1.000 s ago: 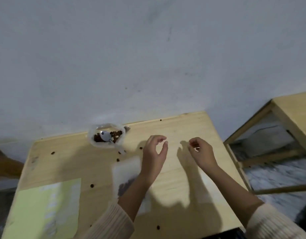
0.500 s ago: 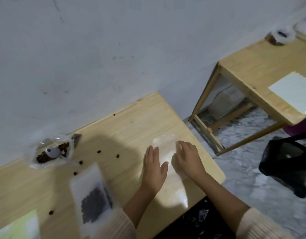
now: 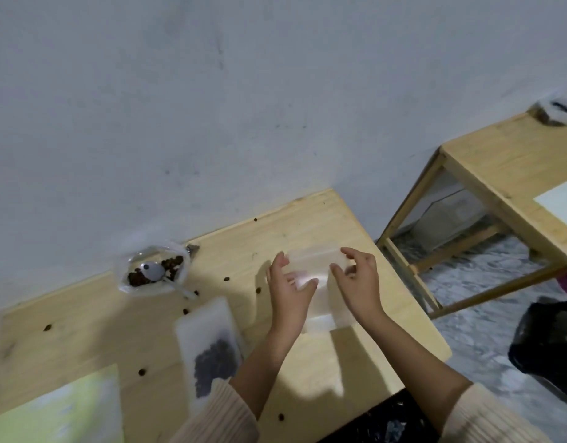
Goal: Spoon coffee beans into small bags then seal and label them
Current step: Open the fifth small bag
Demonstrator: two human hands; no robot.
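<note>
Empty clear bag (image 3: 314,262) betw. L hand (image 3: 290,292) & R hand (image 3: 359,282), each w/ pinch grip on a side edge

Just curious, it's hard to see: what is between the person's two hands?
A clear, empty small bag, in the head view; the left hand and right hand hold its sides.

Likely a home, bare wall (image 3: 212,107), wooden table (image 3: 307,225)
</note>
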